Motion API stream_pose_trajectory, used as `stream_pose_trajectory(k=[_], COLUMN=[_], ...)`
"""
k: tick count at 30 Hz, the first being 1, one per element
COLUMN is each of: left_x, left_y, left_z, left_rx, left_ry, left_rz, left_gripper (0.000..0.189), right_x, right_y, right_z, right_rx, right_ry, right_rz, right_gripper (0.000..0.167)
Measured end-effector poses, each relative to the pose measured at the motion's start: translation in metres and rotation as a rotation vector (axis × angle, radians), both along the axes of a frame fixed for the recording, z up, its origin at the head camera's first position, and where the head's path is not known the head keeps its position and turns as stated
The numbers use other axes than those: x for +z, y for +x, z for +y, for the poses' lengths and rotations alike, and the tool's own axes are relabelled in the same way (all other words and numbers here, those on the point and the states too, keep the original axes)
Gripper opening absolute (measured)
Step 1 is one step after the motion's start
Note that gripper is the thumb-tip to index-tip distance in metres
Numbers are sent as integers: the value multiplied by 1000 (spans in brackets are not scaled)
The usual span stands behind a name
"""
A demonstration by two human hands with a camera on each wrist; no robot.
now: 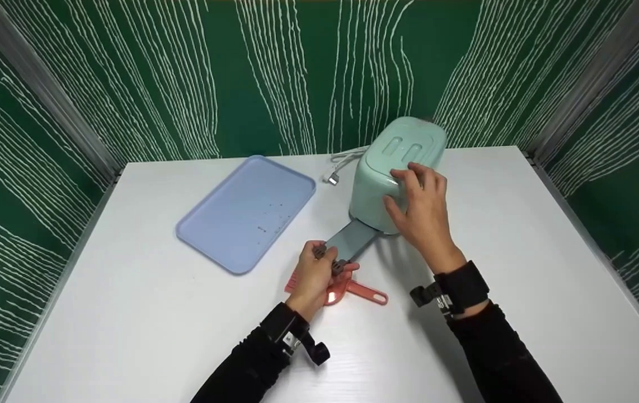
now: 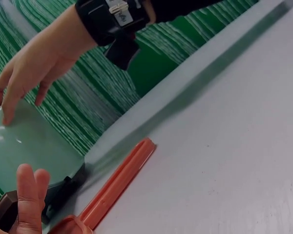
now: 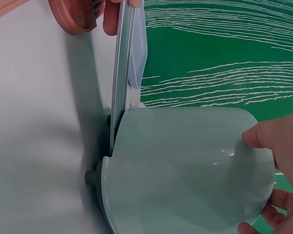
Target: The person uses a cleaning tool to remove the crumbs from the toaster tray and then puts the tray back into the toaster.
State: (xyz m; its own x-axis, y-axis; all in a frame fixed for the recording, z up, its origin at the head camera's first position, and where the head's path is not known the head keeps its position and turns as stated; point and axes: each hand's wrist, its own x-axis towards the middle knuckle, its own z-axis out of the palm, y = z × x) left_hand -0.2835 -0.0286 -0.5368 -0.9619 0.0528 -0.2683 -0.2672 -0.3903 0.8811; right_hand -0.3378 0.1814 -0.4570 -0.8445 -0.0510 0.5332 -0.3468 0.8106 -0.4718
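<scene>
A mint-green toaster stands at the back right of the white table, a grey crumb tray sticking out of its near base. My left hand grips the tray's outer end by its dark ribbed part, thumb on top. In the right wrist view the crumb tray shows edge-on, its inner end hidden in the toaster. My right hand holds the toaster's near end, fingers bent at the top edge and thumb against the end face. Below the left hand is a red brush, partly covered by that hand.
A blue tray with dark crumbs on its right side lies at the left of the table. The toaster's white cord and plug are between it and the toaster. Green walls with white lines close off the back and sides.
</scene>
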Motion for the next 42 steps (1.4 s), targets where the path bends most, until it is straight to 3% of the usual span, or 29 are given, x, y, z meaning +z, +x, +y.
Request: stream_pose_trajectory(k=[11,17,31,42], left_x=[3,2,0,-2], left_y=[-2,0,8,7], left_z=[1,2,20,27], left_rx=[-1,0,95,81], left_ry=[-37,-7,31,49], left_rz=[-37,-40,5,-41], left_gripper=[17,14,14,19], right_x=[1,0,-1,-3], right_y=[0,-1,-1,-2], right_z=[-1,0,-1,-1], right_rx=[-3,-10,14,10], right_ry=[-2,2,-13,-14], right_rz=[-32,-45,9,8], right_gripper=[45,44,43,45])
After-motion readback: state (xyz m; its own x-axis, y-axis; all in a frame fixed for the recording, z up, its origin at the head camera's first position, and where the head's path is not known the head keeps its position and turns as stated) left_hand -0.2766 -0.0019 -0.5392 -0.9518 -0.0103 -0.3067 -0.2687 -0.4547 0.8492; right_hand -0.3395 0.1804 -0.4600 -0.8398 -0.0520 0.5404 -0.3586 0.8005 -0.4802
